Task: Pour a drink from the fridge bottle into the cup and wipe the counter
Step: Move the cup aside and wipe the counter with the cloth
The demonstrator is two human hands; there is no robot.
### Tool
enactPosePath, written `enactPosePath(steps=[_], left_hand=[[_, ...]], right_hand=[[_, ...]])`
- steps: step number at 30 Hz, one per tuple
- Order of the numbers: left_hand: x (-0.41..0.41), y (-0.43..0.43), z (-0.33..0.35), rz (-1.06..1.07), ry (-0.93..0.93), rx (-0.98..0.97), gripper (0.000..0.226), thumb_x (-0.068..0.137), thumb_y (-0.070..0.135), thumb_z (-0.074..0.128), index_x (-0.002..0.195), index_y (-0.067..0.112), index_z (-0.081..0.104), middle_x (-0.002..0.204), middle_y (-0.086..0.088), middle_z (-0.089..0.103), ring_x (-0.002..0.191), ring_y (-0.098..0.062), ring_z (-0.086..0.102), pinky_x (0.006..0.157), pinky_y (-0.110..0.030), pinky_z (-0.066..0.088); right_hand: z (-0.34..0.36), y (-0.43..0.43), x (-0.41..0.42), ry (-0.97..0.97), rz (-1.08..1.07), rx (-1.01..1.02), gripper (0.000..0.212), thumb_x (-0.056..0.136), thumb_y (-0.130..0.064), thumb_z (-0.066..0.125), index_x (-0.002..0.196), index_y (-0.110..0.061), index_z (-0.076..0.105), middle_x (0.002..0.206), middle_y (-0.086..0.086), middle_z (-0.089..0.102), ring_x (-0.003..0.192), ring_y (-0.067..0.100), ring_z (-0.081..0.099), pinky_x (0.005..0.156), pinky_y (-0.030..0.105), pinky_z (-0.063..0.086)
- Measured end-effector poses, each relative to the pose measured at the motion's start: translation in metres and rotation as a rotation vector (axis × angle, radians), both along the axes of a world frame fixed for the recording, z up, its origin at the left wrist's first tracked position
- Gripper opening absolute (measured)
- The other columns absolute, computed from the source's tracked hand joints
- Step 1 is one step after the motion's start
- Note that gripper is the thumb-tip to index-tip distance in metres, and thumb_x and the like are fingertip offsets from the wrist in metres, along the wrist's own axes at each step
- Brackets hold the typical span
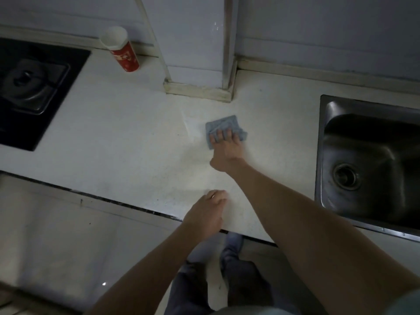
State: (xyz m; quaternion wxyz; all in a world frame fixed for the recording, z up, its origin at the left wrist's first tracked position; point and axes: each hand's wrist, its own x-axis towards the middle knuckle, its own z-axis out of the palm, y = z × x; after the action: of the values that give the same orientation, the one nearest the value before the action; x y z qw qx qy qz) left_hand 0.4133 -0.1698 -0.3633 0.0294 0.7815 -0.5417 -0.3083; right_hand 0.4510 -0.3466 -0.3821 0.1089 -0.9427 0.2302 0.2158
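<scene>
My right hand [226,151] presses flat on a small blue-grey cloth [223,125] in the middle of the white counter [127,137], fingers spread over its near half. My left hand [208,212] rests on the counter's front edge with fingers loosely curled, holding nothing. A red and white paper cup [120,48] stands upright at the back of the counter, near the wall and far to the left of the cloth. Its inside is not visible. No bottle is in view.
A black gas hob [34,87] fills the left of the counter. A steel sink [370,162] lies at the right. A tiled pillar [197,64] juts out from the back wall just behind the cloth. My legs and the floor show below the edge.
</scene>
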Motion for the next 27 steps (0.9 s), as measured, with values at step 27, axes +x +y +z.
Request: enactPosePath(steps=[27], left_hand=[[0.032,0.076,-0.006,-0.106,-0.073,0.114,0.061,0.095,0.016,0.05,0.151,0.001,0.03,0.165,-0.008,0.012,0.15,-0.024,0.017,0.118,-0.04,0.029]], right_hand=[[0.005,0.067,-0.048,-0.023,-0.234,-0.004,0.085,0.089,-0.026,0.051,0.155,-0.018,-0.002,0.162,0.01,-0.01,0.147,0.035,-0.016,0.12,0.05,-0.005]])
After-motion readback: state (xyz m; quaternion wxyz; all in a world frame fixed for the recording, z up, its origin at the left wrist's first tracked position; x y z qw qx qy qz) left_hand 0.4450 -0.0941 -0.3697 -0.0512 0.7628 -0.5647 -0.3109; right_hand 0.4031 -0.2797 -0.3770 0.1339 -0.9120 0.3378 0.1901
